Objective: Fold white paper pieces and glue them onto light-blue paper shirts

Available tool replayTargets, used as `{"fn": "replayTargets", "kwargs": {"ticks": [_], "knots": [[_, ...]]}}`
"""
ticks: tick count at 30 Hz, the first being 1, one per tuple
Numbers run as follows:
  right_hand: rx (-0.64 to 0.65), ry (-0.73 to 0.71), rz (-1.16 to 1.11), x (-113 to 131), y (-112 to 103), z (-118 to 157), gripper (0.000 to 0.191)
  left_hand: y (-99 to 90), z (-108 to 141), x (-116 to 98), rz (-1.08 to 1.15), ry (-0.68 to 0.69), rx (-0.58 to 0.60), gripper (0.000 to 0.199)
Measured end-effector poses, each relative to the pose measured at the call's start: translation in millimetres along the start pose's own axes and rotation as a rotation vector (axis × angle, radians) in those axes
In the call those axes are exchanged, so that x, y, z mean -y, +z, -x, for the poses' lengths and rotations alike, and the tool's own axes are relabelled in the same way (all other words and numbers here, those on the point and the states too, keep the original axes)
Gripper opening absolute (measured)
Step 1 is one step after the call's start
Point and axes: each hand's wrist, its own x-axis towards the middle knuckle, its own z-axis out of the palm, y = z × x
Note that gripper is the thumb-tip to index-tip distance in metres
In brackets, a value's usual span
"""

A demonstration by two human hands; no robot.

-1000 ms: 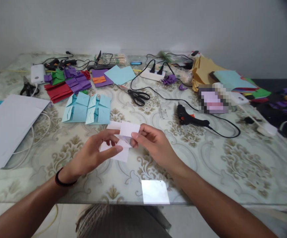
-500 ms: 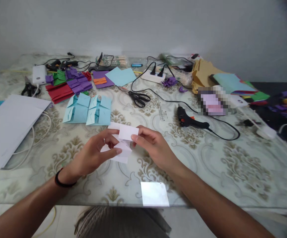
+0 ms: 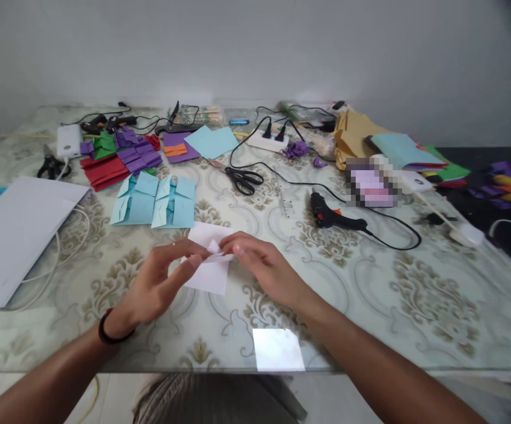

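Note:
A white sheet of paper (image 3: 206,278) lies on the patterned table cover, with a raised fold across its middle. My left hand (image 3: 162,274) pinches the left part of that fold between thumb and fingers. From the right, my right hand (image 3: 266,265) has its thumb and fingers closed on the fold's other end. The fingers partly hide the crease. Just behind the sheet are folded light blue paper pieces (image 3: 153,200), standing in two side-by-side blocks.
Black scissors (image 3: 244,179), a clear ruler (image 3: 285,200) and a corded black glue gun (image 3: 337,217) lie beyond my hands. White sheets (image 3: 26,235) are at left, near a white cable. Coloured folded papers (image 3: 105,171) and a power strip (image 3: 268,139) line the back.
The white paper's upper flap, held up between my hands, has come down into a low fold. Both hands are now lower, pressing at the crease.

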Motion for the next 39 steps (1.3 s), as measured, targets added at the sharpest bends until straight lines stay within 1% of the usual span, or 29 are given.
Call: {"fn": "replayTargets", "kwargs": {"ticks": [4,6,8,10,13,16,19,23,25,29,34,37,39], "knots": [[0.035,0.041,-0.011,1.5,-0.7,1.2,0.01,5.2,-2.4,0.8,-0.221,0.232,-0.059,0.008],[0.02,0.063,-0.016,1.2,0.0,1.4,0.011,8.0,-3.9,3.1,-0.311,0.328,-0.079,0.009],[-0.012,0.092,0.028,0.7,1.7,1.4,0.012,10.0,-4.4,5.2,-0.374,0.379,-0.079,0.011],[-0.034,0.079,0.115,0.1,4.0,1.3,0.008,11.0,-3.8,6.7,-0.411,0.38,-0.082,0.01],[-0.052,-0.032,0.2,-1.4,7.2,1.8,0.011,11.2,-3.2,9.1,-0.415,0.364,-0.072,0.01],[-0.07,-0.114,0.22,-3.2,8.5,2.9,0.012,9.8,-4.6,11.8,-0.385,0.4,-0.042,0.012],[-0.069,-0.125,0.242,-3.5,8.2,3.8,0.01,8.3,-6.5,13.2,-0.367,0.406,-0.041,0.009],[-0.038,-0.142,0.249,-0.9,7.8,4.2,0.004,9.0,-6.5,12.2,-0.343,0.39,-0.023,0.012],[-0.032,-0.177,0.242,0.2,8.3,4.7,0.006,10.5,-5.7,11.8,-0.33,0.383,-0.005,0.012],[-0.07,-0.238,0.26,0.3,11.0,6.3,0.01,12.0,-4.9,12.3,-0.323,0.376,-0.012,0.007],[-0.105,-0.231,0.284,-0.1,13.9,6.9,0.011,11.1,-6.1,12.9,-0.391,0.358,-0.039,0.006],[-0.119,-0.245,0.292,-0.1,13.1,6.4,0.007,10.8,-6.3,12.5,-0.377,0.398,-0.047,0.004],[-0.128,-0.245,0.313,-0.1,11.2,5.7,0.006,10.0,-5.7,11.8,-0.358,0.39,-0.069,0.007]]}}
